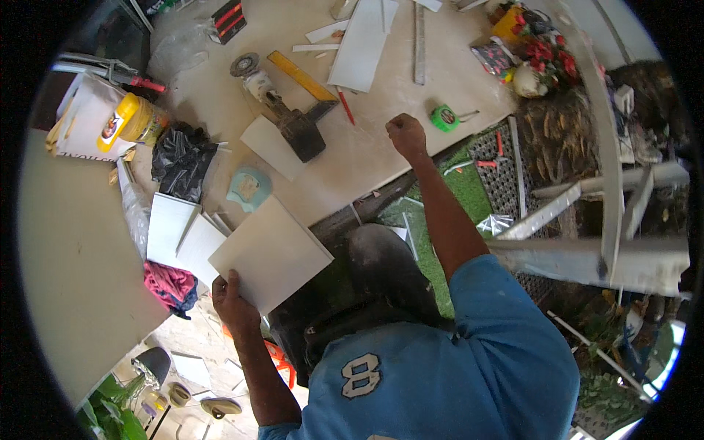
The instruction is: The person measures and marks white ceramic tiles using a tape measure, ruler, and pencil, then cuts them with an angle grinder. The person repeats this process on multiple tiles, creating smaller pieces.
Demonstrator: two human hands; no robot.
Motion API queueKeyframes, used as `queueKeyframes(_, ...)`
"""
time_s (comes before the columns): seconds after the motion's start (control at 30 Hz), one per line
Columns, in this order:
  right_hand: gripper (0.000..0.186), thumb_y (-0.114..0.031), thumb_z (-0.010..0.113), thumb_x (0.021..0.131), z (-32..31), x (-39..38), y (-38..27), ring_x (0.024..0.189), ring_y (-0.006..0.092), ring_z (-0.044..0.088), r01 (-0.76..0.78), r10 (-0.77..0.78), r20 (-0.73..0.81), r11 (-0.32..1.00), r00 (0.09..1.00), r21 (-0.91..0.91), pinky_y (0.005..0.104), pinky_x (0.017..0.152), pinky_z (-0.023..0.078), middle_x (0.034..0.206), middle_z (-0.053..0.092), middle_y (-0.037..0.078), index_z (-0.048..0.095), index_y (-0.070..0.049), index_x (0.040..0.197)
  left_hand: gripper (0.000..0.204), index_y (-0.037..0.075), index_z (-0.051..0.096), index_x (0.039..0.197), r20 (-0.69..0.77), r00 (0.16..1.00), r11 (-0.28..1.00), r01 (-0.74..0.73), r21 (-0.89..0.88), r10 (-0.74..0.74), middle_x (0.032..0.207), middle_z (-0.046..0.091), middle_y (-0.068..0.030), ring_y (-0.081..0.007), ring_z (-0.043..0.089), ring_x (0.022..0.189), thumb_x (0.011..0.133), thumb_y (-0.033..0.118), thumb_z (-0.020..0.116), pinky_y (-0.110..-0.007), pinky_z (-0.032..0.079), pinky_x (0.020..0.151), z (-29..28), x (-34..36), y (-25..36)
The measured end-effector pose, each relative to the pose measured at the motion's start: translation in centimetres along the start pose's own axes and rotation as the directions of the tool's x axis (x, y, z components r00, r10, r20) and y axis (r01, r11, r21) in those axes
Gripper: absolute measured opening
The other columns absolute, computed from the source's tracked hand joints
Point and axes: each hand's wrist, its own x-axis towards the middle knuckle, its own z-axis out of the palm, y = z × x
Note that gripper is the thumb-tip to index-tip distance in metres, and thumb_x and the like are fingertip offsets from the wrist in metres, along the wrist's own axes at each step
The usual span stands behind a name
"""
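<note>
My left hand [229, 293] grips a square white board [270, 249] by its lower-left edge, over my dark-trousered leg. My right hand [405, 136] is raised near the table's [352, 176] front edge with fingers curled; whether anything is inside them I cannot make out. Nearby on the table lie a red pencil [346, 108], a green tape measure [444, 118], a yellow square [297, 73] and an angle grinder [293, 125]. A white offcut [271, 154] is partly under the grinder, and a pale teal container [242, 191] sits beside the held board.
More white boards [172, 220], a black bag [180, 158] and a yellow-lidded jar [121, 121] crowd the left. White strips and panels [363, 40] lie at the back. Metal bars [572, 249] and flowers [543, 51] stand on the right, above green turf [433, 257].
</note>
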Motion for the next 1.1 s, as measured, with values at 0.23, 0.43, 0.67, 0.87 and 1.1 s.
queueKeyframes(0.23,0.043,-0.041,0.079,0.088,8.5,9.1,-6.1,0.098,0.0434,0.077,0.236,-0.098,0.319,0.872,0.943,-0.429,0.0524,0.091,0.061,0.096,0.079,0.023,0.078,0.000,0.099,0.021,-0.002,0.065,0.122,0.015,0.998,0.992,0.059,0.113,-0.061,0.110,0.073,-0.0120,-0.0202,0.071,0.098,0.110,0.014,0.070,-0.037,0.060,0.088,4.8,9.6,1.3)
queueKeyframes(0.43,0.040,-0.039,0.079,0.089,8.0,10.6,-3.3,0.095,0.0468,0.077,0.137,0.078,0.423,0.880,0.903,-0.454,0.0573,0.089,0.062,0.098,0.077,0.028,0.077,0.002,0.091,0.023,-0.003,0.064,0.124,0.024,0.993,0.974,0.111,0.198,-0.118,0.108,0.070,-0.0100,-0.0180,0.068,0.096,0.110,0.016,0.068,-0.034,0.057,0.084,7.3,11.9,3.8)
queueKeyframes(0.67,0.044,-0.037,0.072,0.097,-6.6,9.9,10.8,0.101,0.0397,0.072,0.131,-0.199,0.012,0.595,0.980,-0.793,0.0518,0.087,0.060,0.112,0.074,0.020,0.070,-0.003,0.124,0.022,-0.003,0.066,0.120,-0.033,0.985,0.955,0.173,0.240,-0.170,0.104,0.069,-0.0090,-0.0147,0.065,0.091,0.109,0.016,0.069,-0.030,0.053,0.079,6.4,12.4,1.6)
queueKeyframes(0.87,0.089,-0.070,0.086,0.081,-11.2,12.0,10.7,0.119,0.0458,0.074,0.016,0.230,0.216,0.648,0.949,-0.762,0.0552,0.100,0.060,0.121,0.077,0.028,0.070,0.004,0.126,0.020,-0.004,0.066,0.119,-0.048,0.978,0.978,0.204,0.043,-0.202,0.106,0.076,-0.0127,-0.0175,0.072,0.094,0.107,0.010,0.073,-0.035,0.059,0.086,4.6,11.0,-2.6)
queueKeyframes(1.1,0.070,-0.055,0.073,0.101,-10.1,9.0,7.4,0.104,0.0362,0.077,0.099,-0.016,0.137,0.776,0.990,-0.623,0.0493,0.092,0.060,0.115,0.078,0.019,0.067,0.004,0.138,0.023,-0.004,0.067,0.121,-0.118,0.984,0.991,0.131,-0.011,-0.131,0.107,0.075,-0.0110,-0.0172,0.070,0.093,0.108,0.014,0.071,-0.033,0.058,0.085,-0.4,6.6,-5.9)
